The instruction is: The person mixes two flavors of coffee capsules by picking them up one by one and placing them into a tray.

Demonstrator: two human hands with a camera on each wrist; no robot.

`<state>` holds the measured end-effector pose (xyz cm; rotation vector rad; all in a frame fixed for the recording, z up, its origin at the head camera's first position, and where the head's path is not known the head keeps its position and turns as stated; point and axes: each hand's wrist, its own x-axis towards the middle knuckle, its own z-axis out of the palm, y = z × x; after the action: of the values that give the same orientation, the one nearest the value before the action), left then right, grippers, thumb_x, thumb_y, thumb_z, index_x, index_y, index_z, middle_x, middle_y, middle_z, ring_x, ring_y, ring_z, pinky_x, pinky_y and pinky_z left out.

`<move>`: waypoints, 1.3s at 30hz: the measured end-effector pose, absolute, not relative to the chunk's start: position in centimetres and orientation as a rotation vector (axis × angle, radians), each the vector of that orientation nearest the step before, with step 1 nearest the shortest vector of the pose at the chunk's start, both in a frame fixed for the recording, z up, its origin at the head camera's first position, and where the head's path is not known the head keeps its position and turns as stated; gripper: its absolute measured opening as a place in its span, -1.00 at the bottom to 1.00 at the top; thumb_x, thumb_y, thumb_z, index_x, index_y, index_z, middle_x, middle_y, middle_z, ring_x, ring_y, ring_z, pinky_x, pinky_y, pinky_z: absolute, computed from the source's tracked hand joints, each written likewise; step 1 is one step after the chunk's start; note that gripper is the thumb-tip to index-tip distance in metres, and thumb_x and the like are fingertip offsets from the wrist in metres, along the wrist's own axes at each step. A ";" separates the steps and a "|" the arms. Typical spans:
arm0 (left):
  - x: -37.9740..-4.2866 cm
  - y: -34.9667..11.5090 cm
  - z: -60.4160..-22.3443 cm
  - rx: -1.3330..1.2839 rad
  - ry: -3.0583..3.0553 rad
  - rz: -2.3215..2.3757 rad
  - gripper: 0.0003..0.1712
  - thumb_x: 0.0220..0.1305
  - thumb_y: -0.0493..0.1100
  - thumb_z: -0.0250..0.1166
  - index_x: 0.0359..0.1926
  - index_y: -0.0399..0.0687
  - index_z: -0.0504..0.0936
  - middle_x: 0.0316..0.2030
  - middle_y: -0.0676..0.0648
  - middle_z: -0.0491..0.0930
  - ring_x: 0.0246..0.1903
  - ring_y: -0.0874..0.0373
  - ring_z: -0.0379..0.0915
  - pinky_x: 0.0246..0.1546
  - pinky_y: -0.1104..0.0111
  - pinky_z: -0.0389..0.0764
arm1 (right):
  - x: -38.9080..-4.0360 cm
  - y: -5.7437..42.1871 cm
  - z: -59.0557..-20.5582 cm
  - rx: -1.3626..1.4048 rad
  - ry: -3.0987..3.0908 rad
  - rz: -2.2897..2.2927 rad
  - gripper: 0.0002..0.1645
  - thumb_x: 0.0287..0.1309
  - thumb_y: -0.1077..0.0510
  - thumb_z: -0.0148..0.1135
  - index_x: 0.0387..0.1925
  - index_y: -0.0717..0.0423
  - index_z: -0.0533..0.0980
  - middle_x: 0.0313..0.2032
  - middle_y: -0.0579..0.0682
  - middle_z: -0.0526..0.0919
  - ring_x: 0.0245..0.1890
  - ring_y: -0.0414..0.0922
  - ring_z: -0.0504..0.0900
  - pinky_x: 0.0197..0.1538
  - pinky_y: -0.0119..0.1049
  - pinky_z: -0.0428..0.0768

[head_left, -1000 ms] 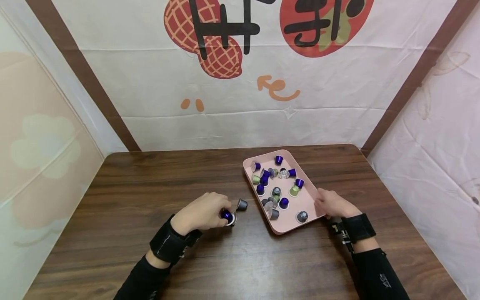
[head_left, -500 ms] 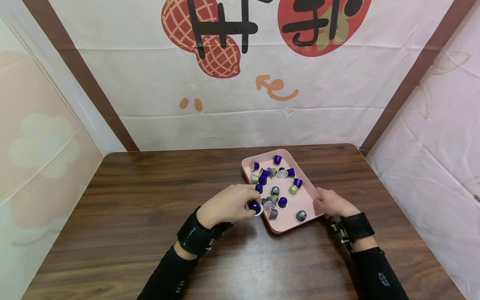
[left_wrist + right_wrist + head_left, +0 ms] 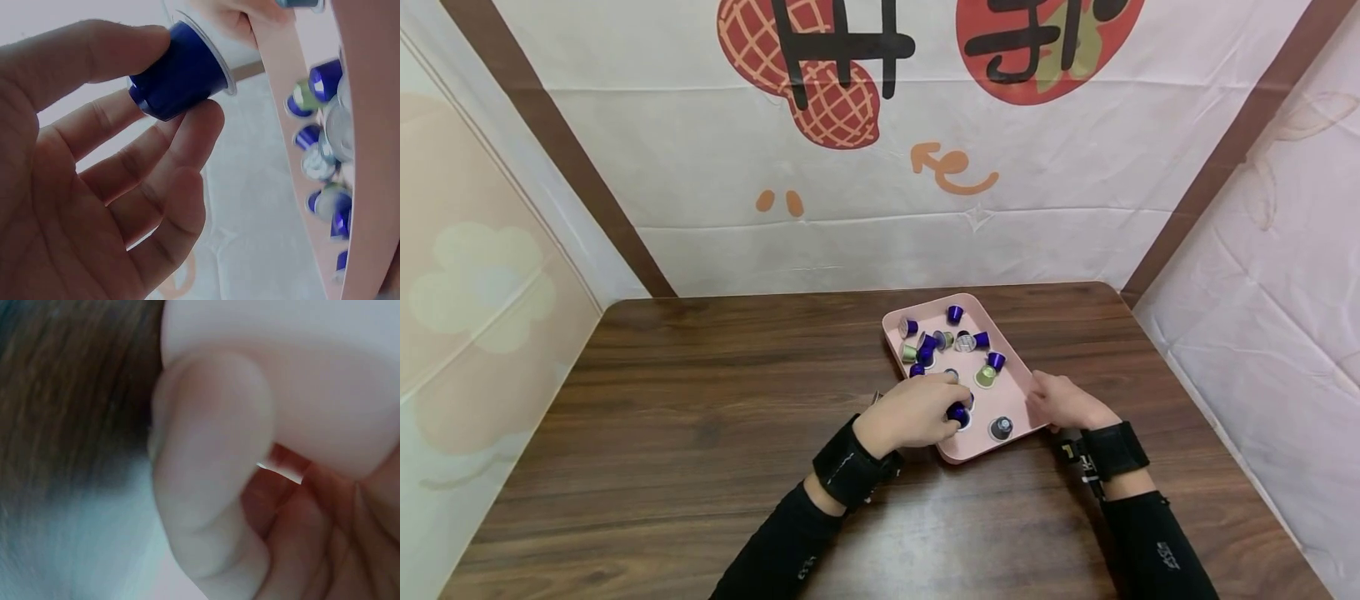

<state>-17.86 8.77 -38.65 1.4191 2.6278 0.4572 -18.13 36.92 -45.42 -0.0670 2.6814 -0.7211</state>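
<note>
In the head view my left hand (image 3: pixel 913 414) is over the near left part of a pink tray (image 3: pixel 1017 393). Thumb and fingers pinch a dark blue coffee capsule (image 3: pixel 180 72) by its sides, its silver rim facing away from the palm in the left wrist view. My right hand (image 3: pixel 1067 400) grips the tray at its right edge near the front corner; the right wrist view has the thumb (image 3: pixel 212 431) over the edge. Blue, green and grey capsules lie in the tray, among them a green one (image 3: pixel 986 376) and a grey one (image 3: pixel 1002 428). The left hand hides several.
The tray stands at an angle on a brown wooden table (image 3: pixel 722 417). Part of a grey capsule (image 3: pixel 877 397) peeks out behind my left wrist, left of the tray. A printed white cloth (image 3: pixel 715 192) hangs behind the table's far edge.
Carrying the blue capsule, my left hand has moved right from the table to over the tray. My right hand keeps its grip on the tray, which has stayed in place.
</note>
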 end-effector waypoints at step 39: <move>-18.8 6.3 -38.1 1.405 2.699 0.565 -0.86 0.19 -0.11 0.32 -0.22 0.03 0.61 -0.32 0.08 0.47 -0.38 0.27 0.35 -0.36 0.43 0.40 | -17.9 36.9 -45.4 -0.077 2.705 -0.719 -0.89 0.34 0.22 -0.08 -0.26 0.21 0.31 -0.61 0.05 0.42 -0.70 -0.09 0.47 -0.59 -0.23 0.43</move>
<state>-18.84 6.29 -38.13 1.4051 2.6988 0.5650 -17.89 36.87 -45.44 -0.0769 2.7049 -0.7189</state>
